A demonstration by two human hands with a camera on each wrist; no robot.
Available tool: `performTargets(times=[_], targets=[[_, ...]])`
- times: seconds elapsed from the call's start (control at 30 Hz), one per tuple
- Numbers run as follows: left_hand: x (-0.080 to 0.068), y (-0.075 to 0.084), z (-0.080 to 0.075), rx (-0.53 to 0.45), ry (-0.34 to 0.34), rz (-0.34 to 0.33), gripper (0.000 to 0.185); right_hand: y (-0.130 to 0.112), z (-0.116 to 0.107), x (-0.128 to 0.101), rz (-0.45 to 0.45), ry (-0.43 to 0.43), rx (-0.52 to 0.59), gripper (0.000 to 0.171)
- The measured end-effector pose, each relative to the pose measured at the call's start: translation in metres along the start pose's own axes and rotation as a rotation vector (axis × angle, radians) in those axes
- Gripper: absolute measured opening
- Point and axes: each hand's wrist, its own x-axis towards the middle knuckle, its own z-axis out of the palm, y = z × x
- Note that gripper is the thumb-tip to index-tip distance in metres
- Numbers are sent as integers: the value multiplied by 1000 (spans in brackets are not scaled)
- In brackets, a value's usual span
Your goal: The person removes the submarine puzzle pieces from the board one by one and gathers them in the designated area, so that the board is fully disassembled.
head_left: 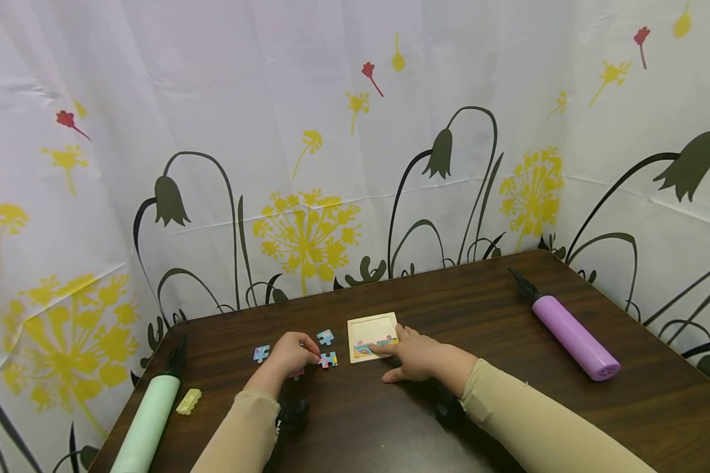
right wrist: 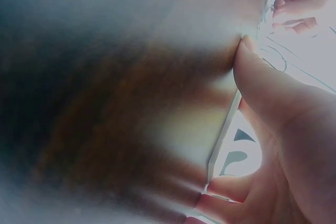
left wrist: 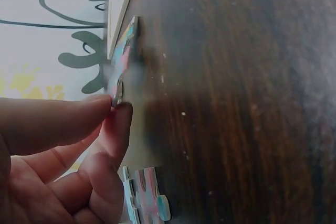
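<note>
Clearly pinched: left hand curled round a puzzle piece between fingertips, just left of lower centre in the head view, another piece lying flat under the palm. Right hand spread flat, fingers pressing the tray near frame centre, thumb against its edge.

Could slip: thin piece held only at one end, by the tips. Could also slide the tray or pop the seated pieces, given uneven pressure on one corner.

Held on edge, tilted off the table; long axis toward the tray, upward in the left wrist view.
</note>
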Motion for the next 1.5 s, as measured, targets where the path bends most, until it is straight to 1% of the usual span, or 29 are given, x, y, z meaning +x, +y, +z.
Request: performTargets(times=[0.13,0.2,0.3,0.37,0.47,0.53,0.63,0.7,0.87,0.97,1.2,1.5], targets=[[1,1,0,23,12,-4,8,1,2,1,3,0,-4,67],[1,3,1,37,29,1,8,1,2,1,5,3,-5,67],[-1,10,4,75,60,29,8,1,1,2,6,7,-6,67],[-2,16,7,104,76,62,7,1,1,1,7,9,-5,67],[-3,26,14,116,67,102,8,2,1,1,8,9,-2,67],[-2,32,20,111,46,122,9,2,1,1,9,10,3,67],[2,38,29,98,7,123,13,3,2,1,5,14,3,67],[5,41,35,107,-13,125,15,3,3,1,1,16,-2,66],[9,47,48,212,-23,128,18,2,3,1,-13,21,-8,66],[10,49,52,254,-20,108,19,1,2,0,-23,16,-1,66],[13,52,56,271,-37,90,19,2,1,-1,-22,19,-21,66],[14,52,58,268,-30,99,21,3,1,-1,-28,15,-12,66]])
